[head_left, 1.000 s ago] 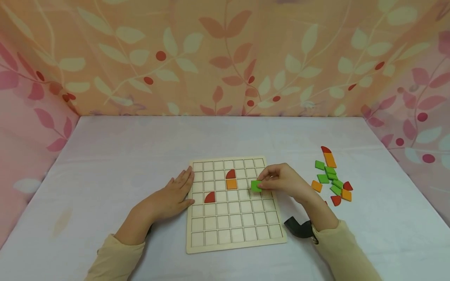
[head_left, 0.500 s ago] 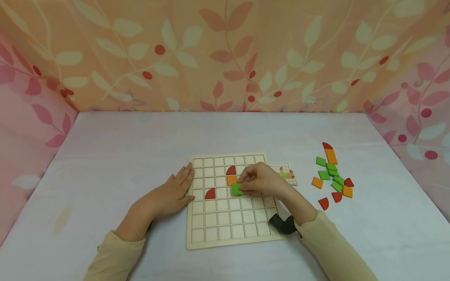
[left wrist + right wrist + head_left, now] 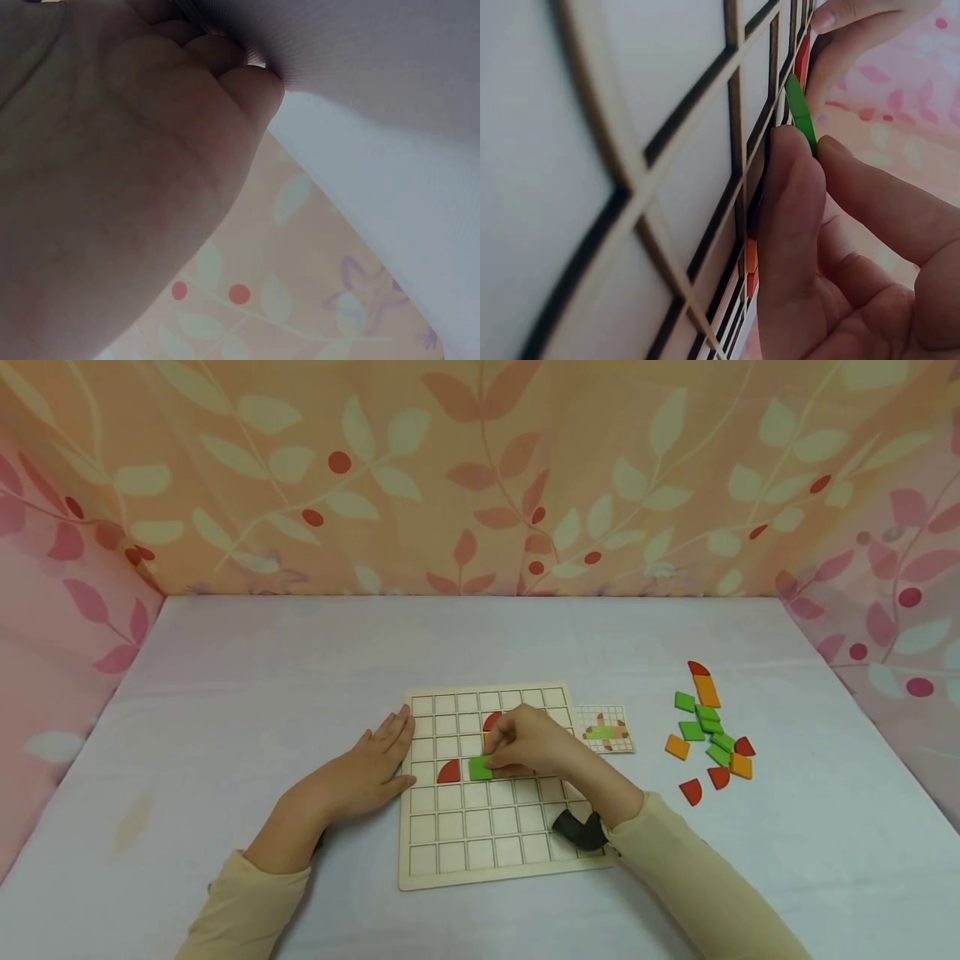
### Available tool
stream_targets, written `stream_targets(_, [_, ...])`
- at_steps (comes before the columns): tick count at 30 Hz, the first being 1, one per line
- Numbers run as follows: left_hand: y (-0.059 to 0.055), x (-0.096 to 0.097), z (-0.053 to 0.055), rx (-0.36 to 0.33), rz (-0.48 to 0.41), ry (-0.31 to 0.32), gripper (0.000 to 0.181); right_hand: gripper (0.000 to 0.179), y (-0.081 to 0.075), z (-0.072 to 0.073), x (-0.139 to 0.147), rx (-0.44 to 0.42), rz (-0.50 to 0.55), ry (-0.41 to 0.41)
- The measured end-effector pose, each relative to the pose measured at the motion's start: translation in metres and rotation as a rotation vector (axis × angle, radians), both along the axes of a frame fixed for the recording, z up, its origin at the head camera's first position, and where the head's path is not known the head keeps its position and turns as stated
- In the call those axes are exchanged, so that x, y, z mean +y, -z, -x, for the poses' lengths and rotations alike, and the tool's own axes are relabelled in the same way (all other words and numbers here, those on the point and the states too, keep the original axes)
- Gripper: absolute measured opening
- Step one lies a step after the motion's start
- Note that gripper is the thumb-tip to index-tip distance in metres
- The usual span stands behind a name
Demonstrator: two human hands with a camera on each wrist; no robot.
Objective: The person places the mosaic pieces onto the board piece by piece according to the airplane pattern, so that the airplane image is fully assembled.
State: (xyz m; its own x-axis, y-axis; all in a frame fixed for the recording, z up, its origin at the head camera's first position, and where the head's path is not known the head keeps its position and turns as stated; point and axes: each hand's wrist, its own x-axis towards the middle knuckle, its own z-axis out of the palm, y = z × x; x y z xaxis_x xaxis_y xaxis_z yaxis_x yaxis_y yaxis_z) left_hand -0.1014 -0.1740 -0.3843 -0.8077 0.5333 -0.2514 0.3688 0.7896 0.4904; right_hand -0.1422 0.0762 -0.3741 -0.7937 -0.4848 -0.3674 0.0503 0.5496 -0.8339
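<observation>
My right hand [image 3: 528, 739] pinches a green square tile [image 3: 480, 768] between thumb and index finger, over the gridded wooden board [image 3: 480, 852]. In the right wrist view the green tile [image 3: 800, 112] is tilted, its far edge close to the grid. Just left of it, a red quarter-circle tile [image 3: 449, 772] sits in a cell. Another red quarter-circle tile [image 3: 491, 722] shows above my right fingers, and the orange tile under it is mostly hidden by them. My left hand [image 3: 367, 777] rests on the table with straight fingers, fingertips touching the board's left edge.
A small printed pattern card [image 3: 604, 731] lies by the board's right side. Farther right are several loose green tiles [image 3: 692, 731], orange tiles [image 3: 677, 747] and red tiles [image 3: 691, 792]. A black mount [image 3: 579, 831] hangs from the right wrist. Patterned cloth [image 3: 480, 477] stands behind the table.
My right hand has carried the green tile leftward across the board, from its right part to beside the lower red tile. The card has come into sight. My left hand stays put.
</observation>
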Motion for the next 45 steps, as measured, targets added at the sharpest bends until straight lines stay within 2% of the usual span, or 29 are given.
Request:
stream_targets(19, [-0.006,0.002,-0.001,-0.007,0.007,-0.009,0.072,0.005,-0.001,0.001,-0.008,-0.037,0.005,0.053])
stream_targets(39, [0.001,0.002,-0.001,-0.013,-0.003,-0.009,0.073,0.005,0.002,0.001,-0.002,-0.033,0.074,0.03])
stream_targets(45, [0.0,0.001,-0.001,-0.007,-0.013,-0.007,0.072,0.006,-0.001,0.001,0.01,-0.018,0.101,0.035])
